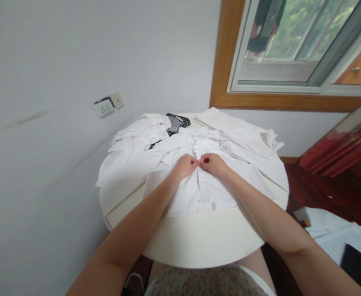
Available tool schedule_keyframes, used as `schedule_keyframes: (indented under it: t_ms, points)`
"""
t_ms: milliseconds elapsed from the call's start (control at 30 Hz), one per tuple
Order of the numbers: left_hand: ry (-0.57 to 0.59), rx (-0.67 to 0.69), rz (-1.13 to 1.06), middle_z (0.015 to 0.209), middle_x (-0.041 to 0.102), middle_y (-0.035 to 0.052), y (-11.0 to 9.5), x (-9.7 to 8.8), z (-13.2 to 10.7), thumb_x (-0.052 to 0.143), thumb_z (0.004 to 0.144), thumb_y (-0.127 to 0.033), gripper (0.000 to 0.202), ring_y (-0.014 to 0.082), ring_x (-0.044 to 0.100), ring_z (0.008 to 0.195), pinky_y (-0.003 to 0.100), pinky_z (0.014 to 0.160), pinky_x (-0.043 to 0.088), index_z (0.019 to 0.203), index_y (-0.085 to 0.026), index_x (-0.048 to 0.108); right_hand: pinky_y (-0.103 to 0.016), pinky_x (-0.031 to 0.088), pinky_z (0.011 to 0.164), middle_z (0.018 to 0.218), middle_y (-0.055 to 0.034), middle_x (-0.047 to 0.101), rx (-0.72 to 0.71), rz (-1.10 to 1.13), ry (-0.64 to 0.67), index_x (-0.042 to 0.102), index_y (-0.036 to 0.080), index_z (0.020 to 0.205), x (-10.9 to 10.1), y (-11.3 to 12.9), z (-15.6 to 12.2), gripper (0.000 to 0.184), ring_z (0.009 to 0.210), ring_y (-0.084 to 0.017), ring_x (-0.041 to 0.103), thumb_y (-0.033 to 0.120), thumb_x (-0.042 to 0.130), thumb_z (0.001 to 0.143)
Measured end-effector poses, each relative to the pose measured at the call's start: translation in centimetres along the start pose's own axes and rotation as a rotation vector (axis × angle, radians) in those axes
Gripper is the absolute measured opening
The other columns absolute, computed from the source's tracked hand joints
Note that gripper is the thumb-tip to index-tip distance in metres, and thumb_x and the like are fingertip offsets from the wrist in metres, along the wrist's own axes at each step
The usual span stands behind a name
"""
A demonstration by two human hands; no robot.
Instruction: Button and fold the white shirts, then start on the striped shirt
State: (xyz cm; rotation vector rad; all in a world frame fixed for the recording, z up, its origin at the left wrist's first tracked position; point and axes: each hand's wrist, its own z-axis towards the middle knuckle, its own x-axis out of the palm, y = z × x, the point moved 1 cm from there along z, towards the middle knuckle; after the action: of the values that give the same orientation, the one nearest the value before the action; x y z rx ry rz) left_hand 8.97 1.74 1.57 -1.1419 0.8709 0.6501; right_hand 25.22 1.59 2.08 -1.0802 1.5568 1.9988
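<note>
A white shirt (183, 199) lies spread on a round cream table (203, 242), its front opening running down the middle. Both hands meet at that opening, fingertips almost touching. My left hand (186, 165) is closed in a pinch on the shirt's front edge. From the other side, my right hand (213, 163) pinches the same edge, thumb and forefinger together. A button between the fingertips is too small to make out. Above the hands, the collar end of the shirt lies toward the wall.
More white clothes lie at the left (131, 135) and a folded white garment (239, 127) at the back right. A black striped cloth (178, 123) sits between them. Behind are a wall socket (104, 107) and a wood-framed window (226, 100). Papers (337, 238) and a dark flat object (357, 267) are lower right.
</note>
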Motion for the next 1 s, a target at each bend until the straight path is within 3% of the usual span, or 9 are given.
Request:
schedule_keyframes:
  t_ms: [267, 400, 533, 667, 767, 1000]
  points:
    - [-0.006, -0.005, -0.011, 0.082, 0.068, 0.0068, 0.3, 0.2, 0.1, 0.057, 0.084, -0.026, 0.022, 0.016, 0.06, 0.074, 0.025, 0.07, 0.046, 0.077, -0.016, 0.075, -0.023, 0.031, 0.057, 0.076, -0.0017, 0.069, 0.106, -0.135, 0.004, 0.07, 0.02, 0.078, 0.1, 0.7, -0.1, 0.019, 0.066, -0.013, 0.055, 0.037, 0.063, 0.082]
    - [-0.003, -0.002, 0.009, 0.08, 0.069, 0.0064, 0.0, -0.1, 0.0, 0.056, 0.085, -0.023, 0.022, 0.0161, 0.061, 0.075, 0.025, 0.071, 0.046, 0.074, -0.016, 0.075, -0.021, 0.032, 0.055, 0.065, 0.0017, 0.063, 0.022, 0.002, 0.104, 0.069, 0.017, 0.075, -0.4, -0.5, 0.2, 0.02, 0.059, -0.01, 0.051, 0.036, 0.064, 0.08]
    - [0.003, 0.019, -0.012, 0.071, 0.067, 0.0051, -0.2, -0.3, -0.1, 0.055, 0.084, -0.019, 0.024, 0.0161, 0.059, 0.073, 0.025, 0.07, 0.045, 0.067, -0.015, 0.072, -0.021, 0.034, 0.053, 0.064, 0.0005, 0.064, 0.0, 0.116, 0.199, 0.068, 0.016, 0.08, -0.8, -1.1, 0.5, 0.032, 0.052, -0.01, 0.05, 0.037, 0.047, 0.093]
    - [-0.011, 0.046, -0.055, 0.06, 0.061, 0.0034, -0.1, 0.0, 0.1, 0.053, 0.083, -0.017, 0.029, 0.0158, 0.056, 0.069, 0.025, 0.07, 0.043, 0.058, -0.016, 0.067, -0.024, 0.039, 0.064, 0.084, -0.0072, 0.072, -0.004, -0.186, 0.091, 0.068, 0.018, 0.085, -0.4, 0.4, 0.1, 0.038, 0.073, -0.016, 0.063, 0.039, 0.039, 0.098]
    - [-0.014, 0.019, -0.08, 0.055, 0.057, 0.0019, 0.0, 0.2, 0.3, 0.053, 0.082, -0.018, 0.029, 0.0152, 0.053, 0.064, 0.025, 0.066, 0.041, 0.056, -0.016, 0.066, -0.026, 0.04, 0.069, 0.101, -0.0099, 0.073, 0.032, -0.363, 0.0, 0.066, 0.02, 0.099, 0.3, 1.7, -0.4, 0.037, 0.089, -0.02, 0.065, 0.037, 0.034, 0.101]
    - [0.05, 0.027, -0.142, 0.048, 0.048, -0.0013, 0.2, -0.2, 0.5, 0.048, 0.082, -0.023, 0.033, 0.0125, 0.045, 0.056, 0.025, 0.058, 0.034, 0.052, -0.016, 0.06, -0.028, 0.041, 0.071, 0.107, -0.0108, 0.071, 0.044, -0.421, -0.054, 0.062, 0.02, 0.104, 1.1, 1.9, -0.6, 0.035, 0.094, -0.022, 0.066, 0.034, 0.031, 0.102]
